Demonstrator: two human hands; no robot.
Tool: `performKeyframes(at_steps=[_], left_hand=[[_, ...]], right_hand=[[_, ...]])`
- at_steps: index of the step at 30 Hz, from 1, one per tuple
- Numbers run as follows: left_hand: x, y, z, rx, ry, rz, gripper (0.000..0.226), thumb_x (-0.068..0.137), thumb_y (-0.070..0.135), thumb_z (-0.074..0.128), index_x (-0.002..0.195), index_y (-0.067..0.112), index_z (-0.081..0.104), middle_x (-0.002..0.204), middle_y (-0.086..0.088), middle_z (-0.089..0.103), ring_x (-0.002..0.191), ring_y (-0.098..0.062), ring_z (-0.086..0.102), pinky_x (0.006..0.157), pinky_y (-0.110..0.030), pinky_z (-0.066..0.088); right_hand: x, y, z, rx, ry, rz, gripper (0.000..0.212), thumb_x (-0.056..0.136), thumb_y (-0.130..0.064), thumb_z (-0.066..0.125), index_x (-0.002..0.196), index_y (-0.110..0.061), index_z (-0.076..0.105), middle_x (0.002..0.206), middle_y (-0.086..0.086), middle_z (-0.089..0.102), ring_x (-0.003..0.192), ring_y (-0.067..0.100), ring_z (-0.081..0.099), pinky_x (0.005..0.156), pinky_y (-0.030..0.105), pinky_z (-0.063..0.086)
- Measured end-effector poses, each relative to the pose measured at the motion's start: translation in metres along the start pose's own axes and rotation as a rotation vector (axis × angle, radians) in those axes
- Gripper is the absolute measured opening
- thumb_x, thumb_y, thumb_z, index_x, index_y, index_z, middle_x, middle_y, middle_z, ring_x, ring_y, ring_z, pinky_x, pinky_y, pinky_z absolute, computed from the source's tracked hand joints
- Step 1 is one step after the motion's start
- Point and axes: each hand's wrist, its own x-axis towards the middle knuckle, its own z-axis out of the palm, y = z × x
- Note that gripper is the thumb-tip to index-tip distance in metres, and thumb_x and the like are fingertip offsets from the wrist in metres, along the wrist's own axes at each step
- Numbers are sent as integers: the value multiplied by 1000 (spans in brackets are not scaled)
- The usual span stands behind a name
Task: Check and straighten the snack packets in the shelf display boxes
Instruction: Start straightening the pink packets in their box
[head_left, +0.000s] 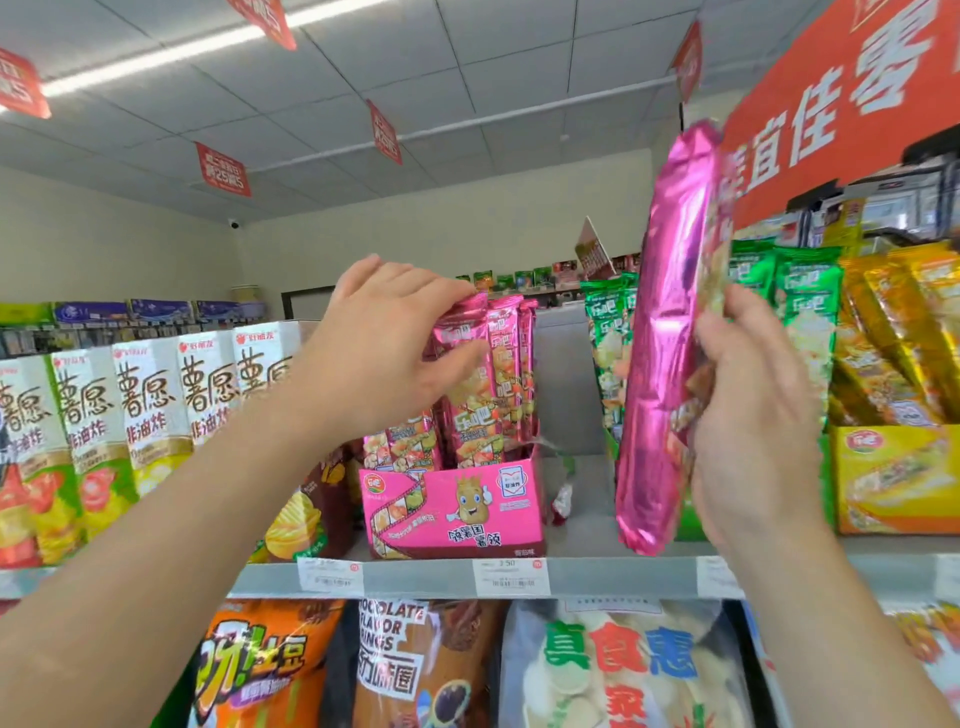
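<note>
A pink display box (452, 512) stands on the shelf with several tall pink snack packets (506, 374) upright in it. My left hand (387, 338) grips the tops of the front packets, thumb against their faces. My right hand (748, 415) holds a loose pink packet (665, 338) upright in the air, edge-on to me, to the right of the box. Between the box and the green packets the shelf floor shows a bare gap.
Green packets (800, 296) and a yellow display box (893, 478) stand to the right. White carton-style snack boxes (150, 400) line the left. The shelf edge (415, 577) carries price tags; large bags (415, 670) hang on the shelf below. A small red scrap (562, 504) lies in the gap.
</note>
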Motion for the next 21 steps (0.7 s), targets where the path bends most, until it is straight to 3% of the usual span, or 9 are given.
performKeyframes(at_steps=[2,4,7,9,12,14,16,18,21], left_hand=[[-3,4,1,-27,52,-7,52,85,47,53,125,15,62,114,-4,66,116,-28,55,110,-54,28],[-7,9,1,-48,130,6,44,87,39,56,122,13,64,116,-5,65,117,-30,55,110,-55,29],[-17,25,1,-71,303,54,28,90,19,61,113,6,69,108,-12,66,105,-35,58,98,-48,40],[-29,45,0,-154,382,87,19,91,15,59,101,6,73,96,-10,67,92,-30,59,85,-39,44],[-59,87,1,-525,143,-12,24,92,40,50,90,23,68,78,10,65,74,-6,58,69,-32,47],[-77,113,12,-783,-17,-140,29,87,55,50,96,28,58,79,11,68,72,-4,63,66,-31,49],[-91,129,26,-1048,-46,-265,28,82,52,61,97,31,50,81,7,71,69,-7,65,64,-32,52],[-101,141,37,-1263,-34,-389,31,77,42,71,98,32,50,83,5,72,69,-10,65,65,-29,50],[-114,155,45,-1358,-2,-470,37,70,44,74,102,45,55,97,10,72,82,-11,69,72,-22,51]], right_hand=[[-12,3,-8,-84,-21,92,35,89,-52,46,110,-32,66,97,3,71,74,14,67,65,29,55],[-21,4,-15,-151,-104,135,41,83,-64,51,107,-34,66,89,-2,72,70,9,66,61,24,54],[-33,1,-18,-105,-156,243,22,77,-54,70,93,-40,69,69,0,69,59,11,64,53,26,52],[-41,0,-19,16,-137,311,23,69,-47,71,89,-37,72,70,5,71,60,15,67,52,26,54],[-51,1,-18,178,-121,369,26,65,-37,70,89,-27,76,80,9,74,70,19,71,60,28,59],[-57,4,-17,270,-102,405,30,68,-31,68,94,-16,73,85,12,73,75,23,69,68,36,59],[-62,6,-16,290,-85,415,35,71,-28,65,100,-8,67,90,16,72,80,25,68,75,40,57],[-67,7,-17,277,-55,425,38,73,-29,63,103,-6,66,92,17,74,80,23,70,71,34,59],[-74,7,-19,297,-47,460,37,78,-32,59,103,-7,68,97,17,74,86,24,73,66,30,59]])
